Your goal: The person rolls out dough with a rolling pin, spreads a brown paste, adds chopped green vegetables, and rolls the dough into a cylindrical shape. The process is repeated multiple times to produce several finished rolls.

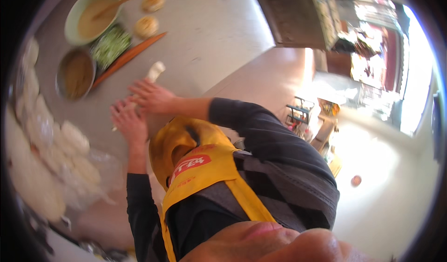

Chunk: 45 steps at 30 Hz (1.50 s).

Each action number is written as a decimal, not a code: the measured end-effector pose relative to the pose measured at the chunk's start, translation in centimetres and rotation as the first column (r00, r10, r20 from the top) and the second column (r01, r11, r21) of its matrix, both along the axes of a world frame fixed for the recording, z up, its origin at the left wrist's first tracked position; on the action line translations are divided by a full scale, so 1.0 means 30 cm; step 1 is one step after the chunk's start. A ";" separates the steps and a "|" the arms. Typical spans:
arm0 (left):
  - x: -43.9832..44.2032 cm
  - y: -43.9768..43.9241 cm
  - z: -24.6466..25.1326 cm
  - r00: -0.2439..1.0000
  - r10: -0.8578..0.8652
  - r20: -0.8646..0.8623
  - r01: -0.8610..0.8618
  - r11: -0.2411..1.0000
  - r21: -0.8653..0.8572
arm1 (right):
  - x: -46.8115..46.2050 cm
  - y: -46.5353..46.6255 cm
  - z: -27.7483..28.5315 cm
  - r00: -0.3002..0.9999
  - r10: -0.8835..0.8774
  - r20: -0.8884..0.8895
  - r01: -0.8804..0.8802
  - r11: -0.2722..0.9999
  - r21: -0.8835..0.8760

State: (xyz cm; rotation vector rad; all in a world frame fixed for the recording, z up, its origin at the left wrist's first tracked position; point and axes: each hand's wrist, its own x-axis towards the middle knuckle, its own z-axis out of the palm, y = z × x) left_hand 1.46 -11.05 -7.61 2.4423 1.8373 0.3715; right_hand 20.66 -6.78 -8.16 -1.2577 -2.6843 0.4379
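Observation:
My left hand and my right hand lie flat, palms down, side by side on the grey worktop. Past my right fingers sticks out a lump of pale dough; the rest of it is hidden under the hands. A thin pale tip shows beside my left hand, and I cannot tell whether it belongs to the same dough. Beyond the hands lies a long, tapered wooden rod. Along it sit a metal bowl of brown paste and a heap of shredded green vegetable.
A pale green bowl holds creamy batter and a wooden spoon. Two round golden buns rest nearby. Plastic-wrapped pale dough pieces line the left side. A dark metal cabinet stands at the worktop's far corner.

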 end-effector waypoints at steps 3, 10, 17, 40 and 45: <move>-0.049 0.183 -0.038 1.000 0.016 -0.016 -0.016 1.000 -0.023 | -0.057 0.138 0.013 0.990 -0.130 0.054 0.125 0.989 0.083; -0.079 -0.155 0.095 0.985 -0.114 -0.129 0.110 0.993 -0.037 | 0.003 -0.174 0.090 0.984 -0.141 0.106 0.143 0.990 -0.016; -0.120 0.057 0.063 0.977 -0.203 -0.057 0.195 0.973 -0.125 | 0.049 -0.013 0.049 0.938 -0.338 0.074 0.339 0.941 0.002; -0.194 0.129 -0.052 0.969 -0.171 -0.180 0.183 0.982 0.047 | -0.201 -0.004 0.022 0.920 -0.366 0.143 0.354 0.930 0.103; -0.239 -0.048 0.014 0.967 -0.254 -0.026 0.251 0.965 -0.076 | -0.157 -0.134 0.009 0.920 -0.353 0.170 0.344 0.935 0.082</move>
